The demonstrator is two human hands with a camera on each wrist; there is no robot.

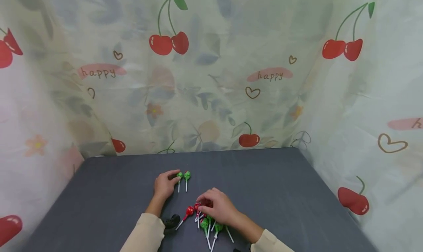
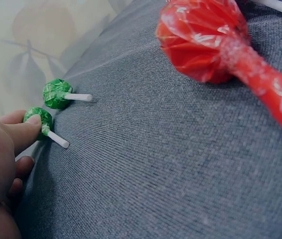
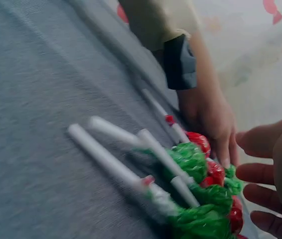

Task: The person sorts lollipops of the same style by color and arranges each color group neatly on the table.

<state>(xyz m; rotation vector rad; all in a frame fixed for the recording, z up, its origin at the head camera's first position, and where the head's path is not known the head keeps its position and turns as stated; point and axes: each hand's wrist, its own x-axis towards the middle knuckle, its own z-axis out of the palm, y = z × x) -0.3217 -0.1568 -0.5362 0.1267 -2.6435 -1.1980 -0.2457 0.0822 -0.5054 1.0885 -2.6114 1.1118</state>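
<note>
My left hand (image 1: pixel 164 185) pinches the candy head of a green lollipop (image 2: pixel 40 118) between thumb and forefinger, its white stick pointing toward me on the table. Just right of it lies a second green lollipop (image 1: pixel 187 175), apart from the fingers. Over a loose pile of lollipops hovers my right hand (image 1: pixel 218 207), thumb and fingers apart and bent slightly; in the right wrist view nothing shows between them. Nearest its fingertips is a red lollipop (image 1: pixel 197 207). Another red lollipop (image 1: pixel 189 211) lies at the pile's left, and green lollipops (image 1: pixel 205 223) lie below the hand.
A dark grey cloth covers the table (image 1: pixel 264 186). Behind it and on both sides hangs a pale curtain (image 1: pixel 211 79) printed with cherries. A black strap (image 3: pixel 179 62) is round the left wrist.
</note>
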